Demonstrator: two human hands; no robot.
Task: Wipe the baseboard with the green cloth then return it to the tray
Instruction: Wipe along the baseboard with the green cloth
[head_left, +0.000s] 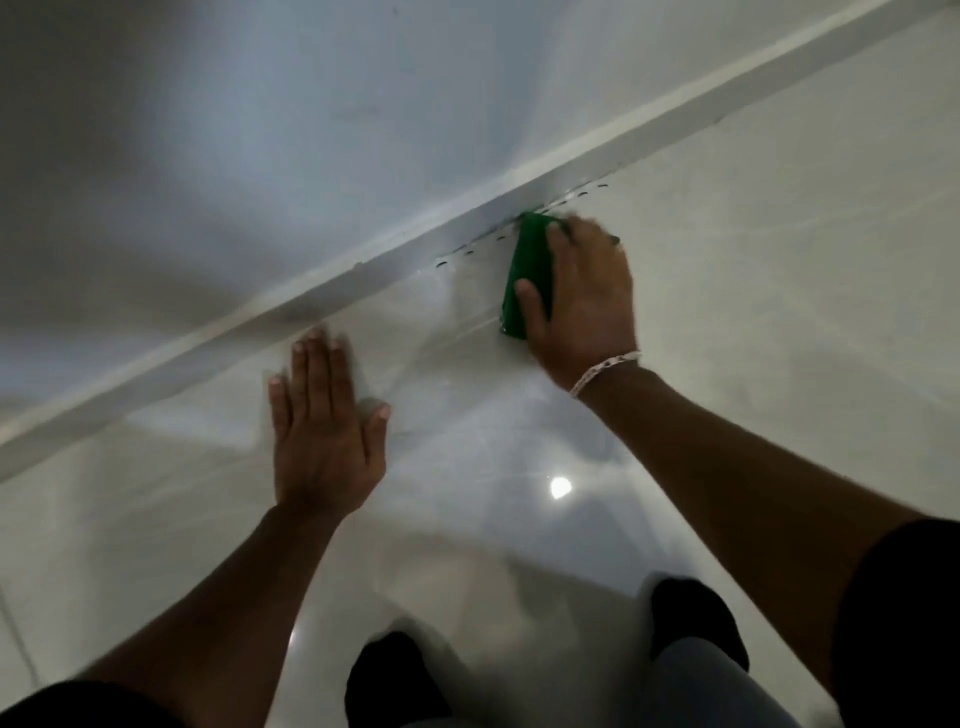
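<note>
The green cloth (529, 275) is a dark, folded, narrow pad, its far end touching the white baseboard (322, 291) where it meets the glossy floor (753, 249). The right hand (584, 301) is clamped on it, thumb and fingers wrapped over its top, a pale wristband (602, 370) on the wrist. The left hand (324, 426) lies flat on the floor near the baseboard, fingers spread open, empty.

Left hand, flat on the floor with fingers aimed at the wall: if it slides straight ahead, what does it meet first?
Probably the baseboard. The left hand has only bare floor ahead of its fingertips; the green cloth under the right hand lies off to its right.
</note>
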